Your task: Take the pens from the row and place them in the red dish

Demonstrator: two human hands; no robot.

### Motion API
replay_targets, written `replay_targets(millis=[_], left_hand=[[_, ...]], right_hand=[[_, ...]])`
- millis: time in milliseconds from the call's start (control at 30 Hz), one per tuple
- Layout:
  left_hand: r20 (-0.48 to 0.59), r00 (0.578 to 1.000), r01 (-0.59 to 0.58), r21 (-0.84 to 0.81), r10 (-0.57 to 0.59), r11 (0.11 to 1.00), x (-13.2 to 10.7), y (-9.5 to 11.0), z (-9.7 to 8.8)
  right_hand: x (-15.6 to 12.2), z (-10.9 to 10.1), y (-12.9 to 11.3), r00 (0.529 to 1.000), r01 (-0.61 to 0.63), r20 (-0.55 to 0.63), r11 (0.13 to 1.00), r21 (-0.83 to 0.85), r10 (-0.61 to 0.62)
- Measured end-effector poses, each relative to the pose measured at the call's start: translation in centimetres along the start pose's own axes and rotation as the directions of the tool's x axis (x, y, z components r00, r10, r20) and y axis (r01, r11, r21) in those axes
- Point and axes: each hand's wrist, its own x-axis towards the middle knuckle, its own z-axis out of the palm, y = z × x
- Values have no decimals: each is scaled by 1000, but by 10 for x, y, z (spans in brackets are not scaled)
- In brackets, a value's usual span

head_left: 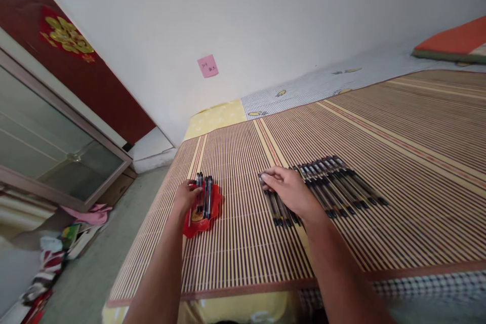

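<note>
Pens (343, 187) lie parallel at four o'clock, likely to keep each separate; more rest on the red tray (217, 203) at seven. The right hand (291, 190) bunches its fingers over the row's nine-o'clock end; the left hand (185, 197) curls by the tray's pens. Whether either pinches, I cannot tell.

Saw slim black pens (324, 182) with paler, see-through middles, lying side by side on the striped mat (239, 243) in a long slanting row, partly covered toward its left end. Saw a red tray (216, 203) with a wavy rim and gold-coloured bottom, apart from the row to the left. Counted roughly four upright-pointing pens (207, 197) inside, closely set, partly hidden.
</note>
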Motion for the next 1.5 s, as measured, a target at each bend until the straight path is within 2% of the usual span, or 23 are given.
replay_targets(millis=[133, 367, 633, 1000, 1333, 1500], left_hand=[[2, 1000, -31, -34, 31, 999, 0, -3, 3], [-110, 988, -100, 58, 106, 993, 7, -2, 2], [-113, 989, -71, 184, 93, 980, 8, -5, 6], [-135, 987, -48, 234, 82, 971, 4, -10, 2], [-208, 974, -33, 261, 90, 965, 4, -17, 9], [-248, 960, -38, 334, 127, 942, -8, -15, 6]], right_hand=[[1, 1, 5, 1000, 16, -4, 1000, 0, -16], [3, 4, 6, 999, 35, -3, 999, -1, -35], [4, 5, 9, 999, 29, -22, 999, 17, -28], [5, 6, 12, 1000, 21, -5, 999, 36, -20], [5, 8, 11, 999, 33, -3, 998, 48, -33], [5, 6, 12, 999, 39, 0, 999, 34, -39]])
